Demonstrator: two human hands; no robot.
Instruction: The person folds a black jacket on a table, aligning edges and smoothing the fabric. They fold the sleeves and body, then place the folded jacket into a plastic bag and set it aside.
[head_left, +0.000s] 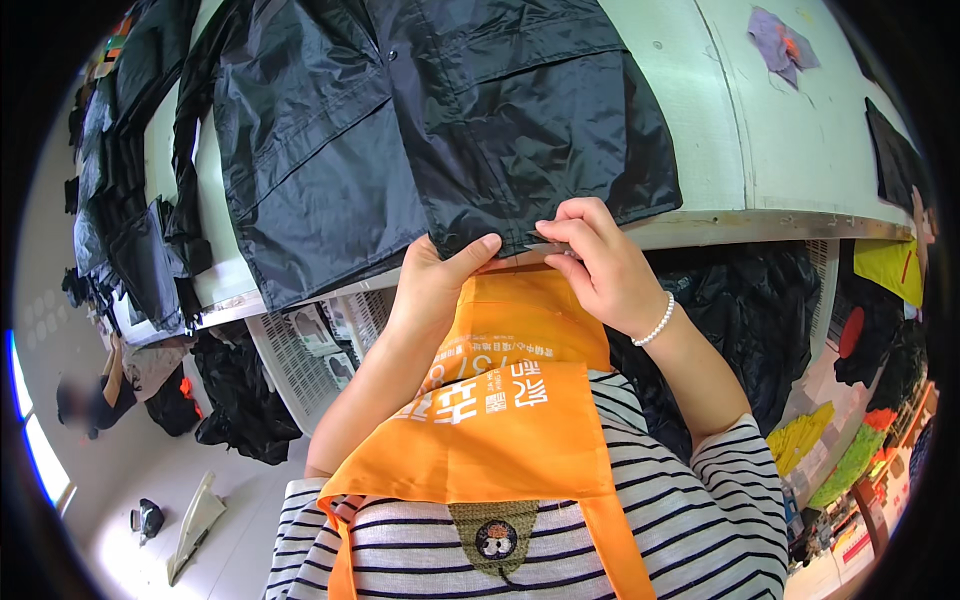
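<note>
A black jacket (520, 130) lies spread over the pale work table, its bottom hem reaching past the near edge. My left hand (437, 280) pinches the hem between thumb and fingers just left of the middle. Close beside it, my right hand (600, 262) is closed around small metal thread snips (548, 248), whose tips point left at the hem. My fingers cover part of the snips. Whether a thread lies between their blades is too small to see.
Dark garments (135, 130) are heaped along the table's left side. A grey-purple cloth scrap (782, 45) lies at the far right. Plastic crates (290, 360) with dark clothing stand under the table. Another person (95, 400) is at the far left.
</note>
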